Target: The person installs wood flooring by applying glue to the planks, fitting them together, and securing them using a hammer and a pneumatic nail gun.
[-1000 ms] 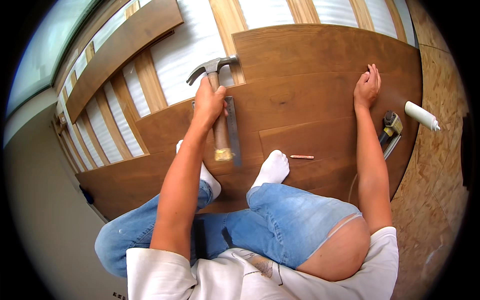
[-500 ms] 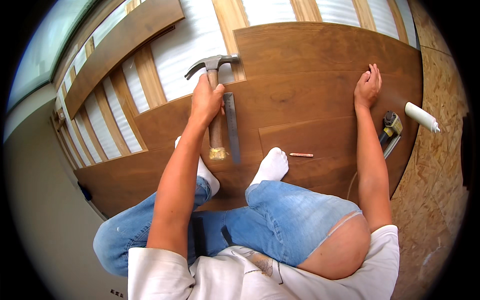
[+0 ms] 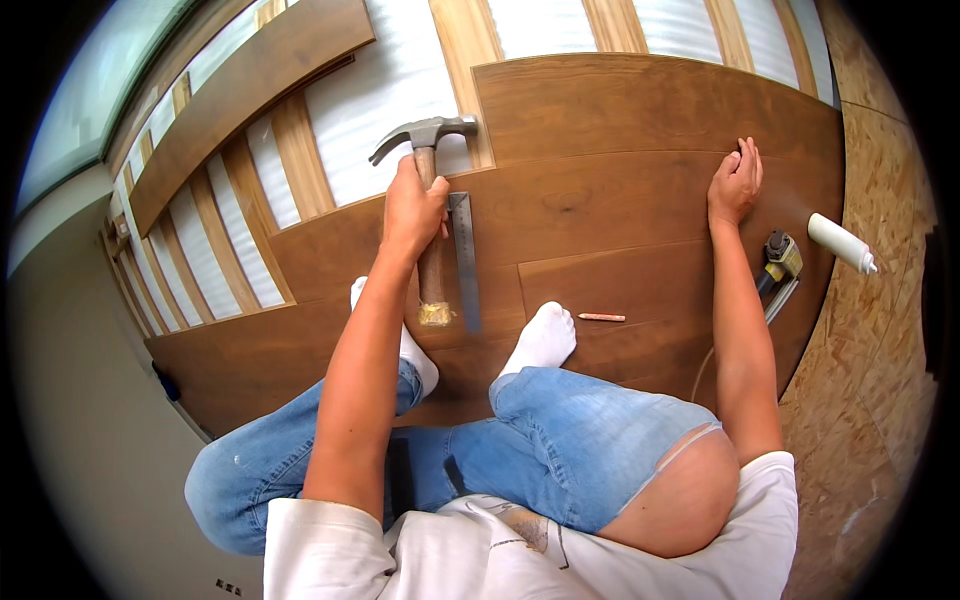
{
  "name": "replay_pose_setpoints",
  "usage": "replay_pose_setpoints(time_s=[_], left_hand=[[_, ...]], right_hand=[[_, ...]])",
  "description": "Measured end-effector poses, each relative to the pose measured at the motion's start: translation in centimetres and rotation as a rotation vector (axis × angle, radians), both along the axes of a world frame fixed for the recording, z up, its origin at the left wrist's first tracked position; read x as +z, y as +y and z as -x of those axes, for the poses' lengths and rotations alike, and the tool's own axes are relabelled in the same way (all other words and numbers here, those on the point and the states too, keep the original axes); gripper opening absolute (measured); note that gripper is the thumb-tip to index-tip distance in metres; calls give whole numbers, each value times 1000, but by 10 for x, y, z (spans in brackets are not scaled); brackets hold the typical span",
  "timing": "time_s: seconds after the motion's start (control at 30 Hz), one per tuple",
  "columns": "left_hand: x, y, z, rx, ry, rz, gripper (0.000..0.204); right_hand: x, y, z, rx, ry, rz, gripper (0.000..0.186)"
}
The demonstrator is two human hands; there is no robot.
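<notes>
My left hand [image 3: 415, 210] is wrapped around the wooden handle of a claw hammer [image 3: 427, 165]. The steel head points away from me, and the worn butt of the handle hangs toward my feet. Just right of the handle lies a metal square [image 3: 465, 265] on the brown floorboards [image 3: 600, 195]. My right hand [image 3: 735, 187] rests on the boards near a seam, fingers stretched out and held together, with nothing visible in it. A short red pencil [image 3: 601, 317] lies to the right of my foot.
A white glue bottle [image 3: 842, 243] lies at the right edge of the boards, near a yellow-and-black tool [image 3: 780, 262]. Loose planks [image 3: 250, 95] lie across wooden battens [image 3: 305, 155] at the far left. Chipboard [image 3: 870, 330] borders the right side.
The view has shifted slightly, so the boards sit a little lower in it. Both hands and the hammer stay nearly in place over the floor.
</notes>
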State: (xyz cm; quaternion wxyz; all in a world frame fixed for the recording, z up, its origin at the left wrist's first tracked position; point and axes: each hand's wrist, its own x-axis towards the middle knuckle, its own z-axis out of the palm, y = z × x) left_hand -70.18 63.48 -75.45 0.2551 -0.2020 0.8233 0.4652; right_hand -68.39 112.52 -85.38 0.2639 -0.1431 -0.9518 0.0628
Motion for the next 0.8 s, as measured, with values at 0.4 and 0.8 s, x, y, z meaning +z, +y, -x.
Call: replay_pose_setpoints(time_s=[0.4, 0.8], left_hand=[[-3, 24, -3, 59, 28, 48, 25], [-12, 9, 38, 16, 97, 23, 26]], right_hand=[[4, -6, 2, -3, -13, 3, 30], [4, -7, 3, -5, -17, 4, 31]])
